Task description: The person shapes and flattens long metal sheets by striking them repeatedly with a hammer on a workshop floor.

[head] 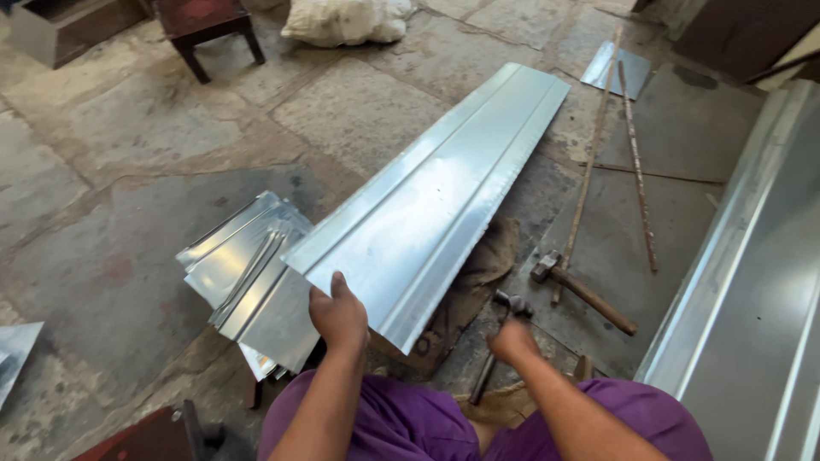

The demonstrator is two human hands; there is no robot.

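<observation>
Two hands are busy: my left hand point(338, 318) grips the near end of the long ribbed metal sheet point(436, 201), and my right hand point(512, 340) is closed round the handle of a hammer point(500, 333). The sheet lies on the stone floor point(111, 171), its long axis running away toward upper right. Its folds look formed; hammering seems unfinished. A second hammer point(581, 290) lies just beside it.

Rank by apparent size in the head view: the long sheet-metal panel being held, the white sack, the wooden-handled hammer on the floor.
1. Long sheet-metal panel, gripped by the left hand.
2. White sack, cut off by the frame and farther away, so unsure.
3. Wooden-handled hammer, clearly smallest.
</observation>
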